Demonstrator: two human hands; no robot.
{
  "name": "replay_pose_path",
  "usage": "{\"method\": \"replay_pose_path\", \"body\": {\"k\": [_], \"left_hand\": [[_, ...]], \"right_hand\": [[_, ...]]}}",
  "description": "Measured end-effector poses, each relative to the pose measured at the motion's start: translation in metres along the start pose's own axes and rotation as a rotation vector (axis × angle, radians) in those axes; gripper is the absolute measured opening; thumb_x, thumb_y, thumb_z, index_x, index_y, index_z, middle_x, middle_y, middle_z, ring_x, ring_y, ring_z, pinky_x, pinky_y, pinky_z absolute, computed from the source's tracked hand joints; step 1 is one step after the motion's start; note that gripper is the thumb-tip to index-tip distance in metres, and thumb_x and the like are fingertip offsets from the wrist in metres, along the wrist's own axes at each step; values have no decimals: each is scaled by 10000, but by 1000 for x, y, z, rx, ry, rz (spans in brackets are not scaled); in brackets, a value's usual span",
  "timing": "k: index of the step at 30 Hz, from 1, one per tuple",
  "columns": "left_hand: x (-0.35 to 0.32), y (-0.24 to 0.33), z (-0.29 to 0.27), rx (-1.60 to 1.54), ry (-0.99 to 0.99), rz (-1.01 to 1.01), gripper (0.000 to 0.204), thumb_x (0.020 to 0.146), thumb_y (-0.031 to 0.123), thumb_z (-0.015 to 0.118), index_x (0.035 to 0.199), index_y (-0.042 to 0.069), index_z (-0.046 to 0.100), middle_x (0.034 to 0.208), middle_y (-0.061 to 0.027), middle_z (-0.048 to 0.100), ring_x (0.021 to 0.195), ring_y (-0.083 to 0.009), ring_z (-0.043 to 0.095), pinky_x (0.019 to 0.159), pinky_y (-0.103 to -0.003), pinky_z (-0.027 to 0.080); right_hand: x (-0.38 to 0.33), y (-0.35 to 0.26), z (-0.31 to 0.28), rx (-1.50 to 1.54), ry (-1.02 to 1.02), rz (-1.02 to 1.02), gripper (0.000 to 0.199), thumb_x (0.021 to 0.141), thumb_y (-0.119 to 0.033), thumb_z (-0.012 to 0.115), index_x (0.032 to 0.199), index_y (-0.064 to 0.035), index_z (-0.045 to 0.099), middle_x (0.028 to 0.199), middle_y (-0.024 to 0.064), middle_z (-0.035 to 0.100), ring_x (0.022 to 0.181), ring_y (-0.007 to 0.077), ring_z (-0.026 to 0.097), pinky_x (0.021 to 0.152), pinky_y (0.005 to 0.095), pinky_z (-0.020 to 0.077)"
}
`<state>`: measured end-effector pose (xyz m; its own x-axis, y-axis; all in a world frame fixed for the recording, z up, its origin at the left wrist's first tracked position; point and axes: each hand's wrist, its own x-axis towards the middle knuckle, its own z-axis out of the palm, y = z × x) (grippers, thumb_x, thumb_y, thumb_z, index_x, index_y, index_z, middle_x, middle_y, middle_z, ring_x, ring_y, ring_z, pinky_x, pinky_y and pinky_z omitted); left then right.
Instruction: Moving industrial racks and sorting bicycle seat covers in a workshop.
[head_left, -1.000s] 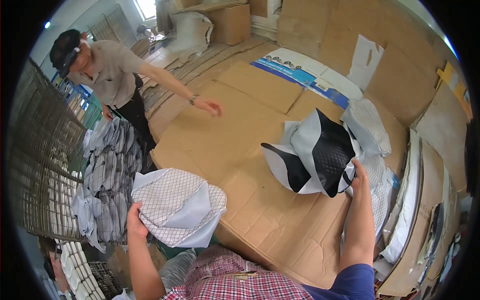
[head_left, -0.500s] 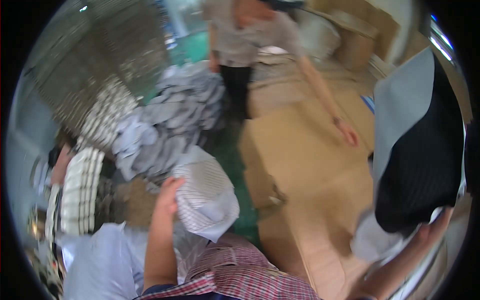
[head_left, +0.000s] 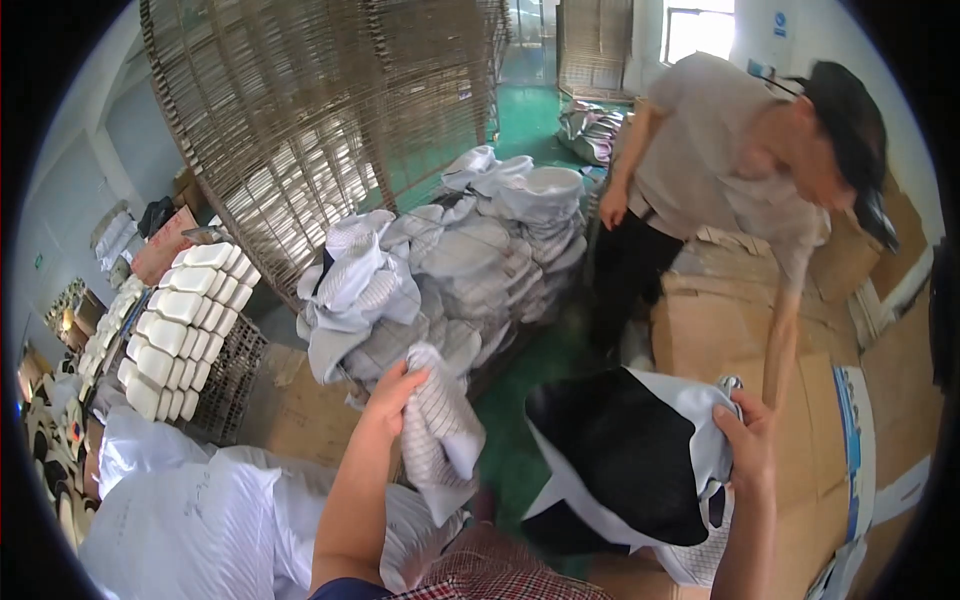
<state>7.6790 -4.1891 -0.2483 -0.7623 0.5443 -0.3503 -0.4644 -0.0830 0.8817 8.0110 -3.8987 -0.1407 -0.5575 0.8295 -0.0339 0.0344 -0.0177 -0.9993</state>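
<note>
My left hand (head_left: 392, 402) is closed on the upper edge of a folded light-grey fabric piece (head_left: 443, 440) with thin dark lines across it, which hangs in front of me. At the right, my right hand (head_left: 750, 440) grips the edge of a floppy black-and-grey fabric piece (head_left: 625, 455); it droops over my front. Part of a paler lined fabric shows beneath it, and I cannot tell whether that is a separate piece. Beyond my left hand lies a heap of grey fabric pieces (head_left: 470, 255), loosely stacked.
A person (head_left: 715, 150) in a light shirt and dark cap leans over flat cardboard (head_left: 725, 320) at the right. White plastic sacks (head_left: 190, 525) sit at the lower left, near stacked white blocks (head_left: 190, 330). A tall wire rack (head_left: 310, 110) stands behind the heap.
My view has turned right and lifted. The black-and-grey piece has come down and inward from the far right, still in my right hand. The left-hand piece now hangs narrower; the person leans lower.
</note>
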Motion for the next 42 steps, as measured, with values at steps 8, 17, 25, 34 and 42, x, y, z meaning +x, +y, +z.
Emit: {"method": "replay_pose_path", "body": {"k": [8, 17, 25, 34, 42], "left_hand": [[230, 205, -16, -129, -75, 273, 449, 773, 172, 613, 1149, -5, 443, 1075, -135, 540, 943, -256, 548, 819, -394, 463], [310, 274, -61, -272, 103, 530, 506, 767, 103, 625, 1195, -22, 386, 1103, -141, 520, 950, -251, 556, 792, -381, 481], [277, 257, -98, -357, 121, 485, 418, 789, 98, 599, 1160, -1, 435, 1080, -117, 529, 943, -228, 558, 797, -351, 477], [219, 237, -85, -333, 166, 462, 363, 808, 178, 588, 1110, 3, 486, 1054, -115, 564, 933, -235, 572, 804, -356, 485], [186, 208, -68, -309, 195, 440, 368, 808, 171, 580, 1117, -2, 479, 1058, -117, 562, 934, -237, 572, 807, -365, 482]], "right_hand": [[154, -62, 184, -481, 179, -419, 248, 779, -128, 593, 931, 68, 594, 746, 6, 574, 684, 63, 484, 611, 201, 396], [227, -88, 239, -137, 234, -417, 222, 789, -104, 605, 962, 35, 595, 811, -11, 546, 726, 71, 497, 627, 207, 395], [133, 78, 293, -1005, -543, -769, 97, 647, -71, 582, 728, -64, 529, 607, 104, 540, 517, 278, 558, 455, 390, 444], [133, 112, 196, -1041, -259, -587, 75, 654, -61, 571, 707, -56, 518, 572, 128, 537, 521, 303, 552, 458, 398, 430], [39, 105, 147, -686, 60, -410, 84, 717, -57, 611, 755, -33, 540, 580, 113, 530, 483, 233, 531, 450, 305, 393]]}}
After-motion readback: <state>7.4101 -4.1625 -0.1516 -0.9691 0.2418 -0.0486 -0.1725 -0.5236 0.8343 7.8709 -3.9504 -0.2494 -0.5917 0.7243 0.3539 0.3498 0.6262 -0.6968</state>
